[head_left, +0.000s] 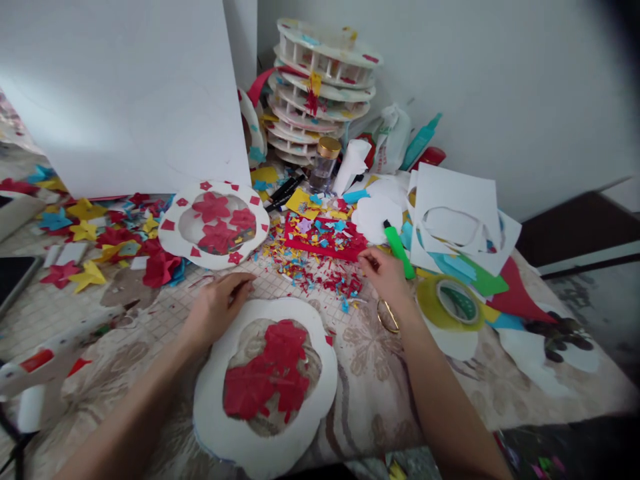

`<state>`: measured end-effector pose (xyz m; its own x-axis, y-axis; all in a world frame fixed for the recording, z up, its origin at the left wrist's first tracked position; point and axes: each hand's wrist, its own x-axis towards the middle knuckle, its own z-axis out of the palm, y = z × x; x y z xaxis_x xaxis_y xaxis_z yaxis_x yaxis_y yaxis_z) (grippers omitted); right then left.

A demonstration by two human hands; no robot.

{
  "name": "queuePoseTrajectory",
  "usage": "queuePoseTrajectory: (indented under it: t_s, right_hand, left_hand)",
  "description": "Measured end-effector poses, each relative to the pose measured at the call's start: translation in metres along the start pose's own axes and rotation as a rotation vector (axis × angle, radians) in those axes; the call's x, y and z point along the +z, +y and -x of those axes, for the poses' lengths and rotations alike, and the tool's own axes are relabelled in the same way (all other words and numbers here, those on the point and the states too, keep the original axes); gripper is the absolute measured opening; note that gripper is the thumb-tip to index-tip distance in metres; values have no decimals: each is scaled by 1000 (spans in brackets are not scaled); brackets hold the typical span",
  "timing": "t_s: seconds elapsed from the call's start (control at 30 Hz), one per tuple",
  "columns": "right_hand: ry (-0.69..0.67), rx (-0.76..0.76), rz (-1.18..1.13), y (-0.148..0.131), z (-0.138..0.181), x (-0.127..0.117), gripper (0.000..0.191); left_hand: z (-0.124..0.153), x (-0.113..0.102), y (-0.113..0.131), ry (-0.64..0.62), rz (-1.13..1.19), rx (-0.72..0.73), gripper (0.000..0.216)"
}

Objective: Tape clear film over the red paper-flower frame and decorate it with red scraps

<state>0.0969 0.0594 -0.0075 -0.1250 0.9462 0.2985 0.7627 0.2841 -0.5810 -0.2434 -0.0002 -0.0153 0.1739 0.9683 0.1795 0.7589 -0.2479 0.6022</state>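
A white scalloped foam frame lies in front of me, with red flower shapes stuck on the clear sheet in its opening. My left hand is just above its upper left edge, fingers curled together; anything between them is hidden. At the right end of a red sheet or shallow tray heaped with paper scraps, my right hand has its thumb and fingertips pinched; whatever they grip is too small to make out. Further back lies a white oval frame decorated with red pieces.
Paper flowers and stars and a hot glue gun lie left. On the right are a tape roll, green marker and cut white paper. A tiered white structure and glass jar stand behind.
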Motion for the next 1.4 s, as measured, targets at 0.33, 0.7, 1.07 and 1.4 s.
queuePoseTrajectory:
  t_s: [0.33, 0.7, 1.07, 1.4]
  right_hand:
    - [9, -18, 42, -2, 1, 0, 13]
    - [1, -12, 68, 3, 2, -2, 15]
    - [8, -32, 79, 1, 2, -3, 16]
    - [2, -20, 87, 2, 2, -3, 16]
  left_hand:
    - [1, 1, -3, 2, -1, 15, 26]
    - [1, 3, -3, 31, 66, 14, 25]
    - [0, -2, 2, 57, 127, -32, 23]
    - [2, -4, 2, 113, 70, -95, 38]
